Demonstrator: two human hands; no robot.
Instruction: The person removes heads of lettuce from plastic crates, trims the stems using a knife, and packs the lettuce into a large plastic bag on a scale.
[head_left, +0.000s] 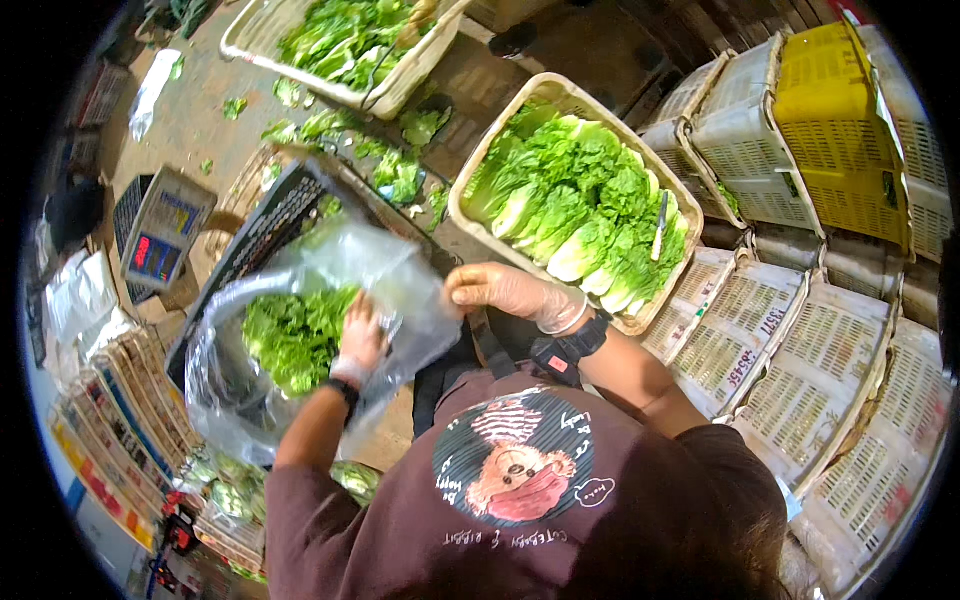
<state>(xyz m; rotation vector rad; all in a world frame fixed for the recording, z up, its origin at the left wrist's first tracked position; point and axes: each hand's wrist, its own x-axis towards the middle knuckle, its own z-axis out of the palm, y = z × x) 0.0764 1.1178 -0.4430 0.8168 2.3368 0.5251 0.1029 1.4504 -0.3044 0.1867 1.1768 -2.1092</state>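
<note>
A large clear plastic bag spreads over a dark green plastic crate at my front left. Frilly green lettuce lies in the bag. My left hand, in a clear glove, rests against the lettuce's right side; blur and film hide whether its fingers grip the leaves. Gloved too, my right hand pinches the bag's raised right edge. Beyond that hand stands a cream plastic basket with lettuce heads laid in rows. A knife with a pale handle lies on top of them.
Another cream basket of loose leaves stands farther off. Scattered leaves litter the floor. A digital scale is at left. White crates and a yellow crate are stacked at right, with more crates at lower left.
</note>
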